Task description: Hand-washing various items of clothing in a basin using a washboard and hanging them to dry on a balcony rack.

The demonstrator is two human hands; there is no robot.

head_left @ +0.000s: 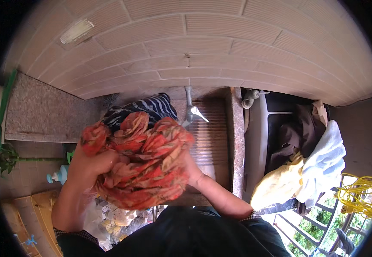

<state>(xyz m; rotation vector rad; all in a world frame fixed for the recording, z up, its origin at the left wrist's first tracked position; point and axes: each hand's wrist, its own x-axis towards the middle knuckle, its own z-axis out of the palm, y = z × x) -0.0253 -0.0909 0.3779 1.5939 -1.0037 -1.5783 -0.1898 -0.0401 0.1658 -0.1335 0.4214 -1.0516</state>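
Both my hands hold up a bunched, wet-looking red and orange patterned cloth (144, 163) over the left part of a stone laundry sink. My left hand (104, 162) grips its left side, the thumb pressed on the folds. Around the right side of the bundle is my right hand (190, 170), its fingers mostly hidden by the cloth. Behind the bundle lies a dark blue cloth with pale stripes (144, 107). A metal tap with a lever (194, 112) sticks out from the wall just right of that cloth, above the ribbed washboard of the sink (210, 138).
Past the sink's right wall (237, 144) is a second tap (251, 96). Brown, yellow and pale blue cloths (322, 160) are heaped on a black and grey appliance. A coiled yellow cord (359, 196) hangs far right. At left are a stone counter (44, 112) and a pump bottle (62, 174).
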